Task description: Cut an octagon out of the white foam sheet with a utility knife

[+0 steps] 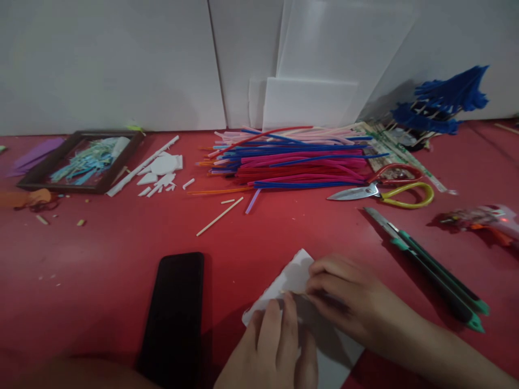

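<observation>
A white board piece (295,275) with a rough left edge lies slanted on the red table. My left hand (270,346) rests on it, fingers stretched forward and lying on the surface, fingertips beside a thin pale stick (299,293). The other end of this stick runs into the closed fingers of my right hand (344,297), which pinch it low over the board. How far it continues under those fingers is hidden. Left of my hands lies a black phone (174,313). A green-and-black cutter knife (425,270) lies to the right.
Pipe cleaners (300,159) are heaped at the back. Scissors (381,189) and a glue gun (482,219) lie on the right. A brown frame (81,186) holding scraps and white offcuts (164,165) sit at left. A blue-roofed model (438,108) stands by the wall.
</observation>
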`<state>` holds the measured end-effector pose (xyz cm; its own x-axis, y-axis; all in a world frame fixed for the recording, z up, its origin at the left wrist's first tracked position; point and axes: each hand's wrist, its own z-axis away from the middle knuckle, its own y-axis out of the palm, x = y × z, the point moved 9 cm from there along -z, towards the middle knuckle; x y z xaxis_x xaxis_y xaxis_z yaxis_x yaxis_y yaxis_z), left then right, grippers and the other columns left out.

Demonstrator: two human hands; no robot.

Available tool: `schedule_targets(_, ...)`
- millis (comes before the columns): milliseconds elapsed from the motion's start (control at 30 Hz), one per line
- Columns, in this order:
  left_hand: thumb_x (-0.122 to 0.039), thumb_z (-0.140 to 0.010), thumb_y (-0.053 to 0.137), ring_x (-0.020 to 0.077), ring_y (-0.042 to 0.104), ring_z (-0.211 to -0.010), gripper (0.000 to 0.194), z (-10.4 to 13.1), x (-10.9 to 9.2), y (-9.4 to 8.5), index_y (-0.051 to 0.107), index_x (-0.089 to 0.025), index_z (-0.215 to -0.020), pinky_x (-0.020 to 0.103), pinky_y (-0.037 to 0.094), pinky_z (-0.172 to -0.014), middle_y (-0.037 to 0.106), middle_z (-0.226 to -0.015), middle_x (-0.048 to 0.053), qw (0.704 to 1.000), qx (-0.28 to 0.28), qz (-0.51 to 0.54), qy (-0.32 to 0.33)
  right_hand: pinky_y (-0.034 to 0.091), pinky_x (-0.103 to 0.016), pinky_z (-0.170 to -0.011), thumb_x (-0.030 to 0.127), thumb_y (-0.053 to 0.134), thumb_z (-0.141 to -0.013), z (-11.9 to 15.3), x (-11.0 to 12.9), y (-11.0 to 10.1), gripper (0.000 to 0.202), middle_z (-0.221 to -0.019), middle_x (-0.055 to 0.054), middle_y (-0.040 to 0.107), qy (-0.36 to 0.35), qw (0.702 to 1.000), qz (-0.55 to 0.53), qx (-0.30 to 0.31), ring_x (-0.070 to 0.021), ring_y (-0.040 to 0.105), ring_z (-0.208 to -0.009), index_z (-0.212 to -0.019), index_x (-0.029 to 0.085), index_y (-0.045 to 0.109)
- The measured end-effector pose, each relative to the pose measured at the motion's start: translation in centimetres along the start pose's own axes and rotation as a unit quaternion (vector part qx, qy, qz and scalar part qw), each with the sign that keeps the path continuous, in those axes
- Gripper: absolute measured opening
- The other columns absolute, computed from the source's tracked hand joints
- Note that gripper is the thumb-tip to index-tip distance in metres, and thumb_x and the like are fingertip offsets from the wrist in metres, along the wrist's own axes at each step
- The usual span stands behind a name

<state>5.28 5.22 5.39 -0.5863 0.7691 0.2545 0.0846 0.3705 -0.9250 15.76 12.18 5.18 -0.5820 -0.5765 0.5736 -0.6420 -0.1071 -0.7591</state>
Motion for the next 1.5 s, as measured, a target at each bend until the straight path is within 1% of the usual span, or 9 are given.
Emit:
schedule_targets(167, -0.023, -0.102, 0.05, 0.0222, 0.066, -0.109, 0.016, 0.1, 0.0, 0.0, 0.059, -0.02, -0.115, 0.03, 0.049, -0.09, 0.076, -0.118, 0.006, 1.0, -0.001, 0.0, -0.002, 0.055, -0.028, -0.065, 0.012, 0.05, -0.097, 0.0, -0.2, 0.2, 0.02, -0.085, -0.006, 0.066, 0.005, 1.0, 0.003, 0.003, -0.0172, 0.065, -0.077, -0.085, 0.021, 0.063)
schedule_targets(500, -0.024, -0.103, 0.05, 0.0213, 0.066, -0.11, 0.019, 0.2, -0.1, 0.1, 0.06, -0.019, -0.118, 0.03, 0.049, -0.091, 0.076, -0.121, 0.006, 1.0, 0.004, -0.003, 0.009, 0.054, -0.028, -0.068, 0.012, 0.053, -0.096, 0.1, -0.1, 0.3, 0.017, -0.086, -0.005, 0.066, 0.0, 1.0, 0.003, 0.004, -0.0171, 0.063, -0.078, -0.086, 0.021, 0.063)
schedule_targets(633, -0.027, -0.102, 0.053, 0.0213, 0.066, -0.111, 0.019, 0.3, -0.1, 0.3, 0.061, -0.019, -0.117, 0.029, 0.049, -0.091, 0.075, -0.121, 0.007, 1.0, 0.012, 0.007, 0.006, 0.051, -0.029, -0.069, 0.012, 0.054, -0.095, 0.2, 0.1, 0.5, 0.014, -0.086, -0.004, 0.067, -0.002, 1.0, 0.019, 0.002, -0.0171, 0.061, -0.078, -0.088, 0.021, 0.063)
schedule_targets(800, -0.021, -0.1, 0.053, 0.0222, 0.067, -0.108, 0.018, 0.2, -0.3, 0.3, 0.062, -0.02, -0.116, 0.031, 0.05, -0.09, 0.077, -0.113, 0.005, 1.0, 0.005, 0.004, 0.011, 0.044, -0.033, -0.072, 0.014, 0.053, -0.099, 0.4, 0.4, 1.1, 0.018, -0.084, -0.003, 0.068, -0.018, 0.999, 0.049, -0.014, -0.018, 0.056, -0.076, -0.091, 0.022, 0.067)
schedule_targets(933, -0.022, -0.1, 0.053, 0.0224, 0.067, -0.107, 0.015, 0.2, -0.3, 0.2, 0.062, -0.021, -0.112, 0.03, 0.051, -0.088, 0.077, -0.11, 0.005, 1.0, -0.001, 0.01, 0.009, 0.04, -0.031, -0.072, 0.014, 0.054, -0.099, 0.4, 0.5, 1.2, 0.018, -0.078, -0.001, 0.067, -0.02, 0.998, 0.049, -0.021, -0.0172, 0.054, -0.075, -0.085, 0.021, 0.064)
schedule_targets(1100, -0.024, -0.099, 0.056, 0.0223, 0.068, -0.108, 0.013, 0.2, -0.2, 0.0, 0.064, -0.021, -0.11, 0.027, 0.053, -0.079, 0.077, -0.113, 0.005, 1.0, -0.006, 0.023, 0.003, 0.039, -0.031, -0.069, 0.011, 0.054, -0.097, 0.3, 0.7, 1.2, 0.024, -0.073, 0.0, 0.064, -0.012, 0.999, 0.048, -0.02, -0.0165, 0.053, -0.071, -0.076, 0.02, 0.061)
schedule_targets(1233, -0.021, -0.098, 0.058, 0.0236, 0.07, -0.106, 0.017, 0.3, -0.2, 0.1, 0.065, -0.021, -0.113, 0.028, 0.055, -0.075, 0.077, -0.116, 0.004, 1.0, -0.002, 0.029, 0.002, 0.04, -0.031, -0.068, 0.011, 0.055, -0.095, 0.1, 0.6, 1.3, 0.022, -0.072, 0.0, 0.065, -0.003, 0.999, 0.042, -0.013, -0.0166, 0.054, -0.071, -0.076, 0.02, 0.061)
schedule_targets(1400, -0.024, -0.097, 0.062, 0.0239, 0.07, -0.106, 0.015, 0.2, -0.3, 0.2, 0.066, -0.021, -0.111, 0.029, 0.056, -0.076, 0.077, -0.114, 0.006, 1.0, -0.003, 0.031, 0.0, 0.04, -0.031, -0.067, 0.012, 0.055, -0.096, 0.1, 0.5, 1.2, 0.023, -0.072, 0.0, 0.065, 0.001, 0.999, 0.035, -0.016, -0.0161, 0.055, -0.07, -0.076, 0.021, 0.061)
schedule_targets(1500, -0.021, -0.098, 0.057, 0.0245, 0.069, -0.106, 0.014, 0.2, -0.3, 0.1, 0.065, -0.02, -0.11, 0.03, 0.056, -0.076, 0.077, -0.112, 0.007, 1.0, -0.012, 0.02, -0.005, 0.041, -0.031, -0.067, 0.011, 0.056, -0.095, 0.1, 0.5, 1.2, 0.021, -0.073, 0.0, 0.066, -0.001, 0.999, 0.033, -0.016, -0.0162, 0.056, -0.07, -0.077, 0.021, 0.062)
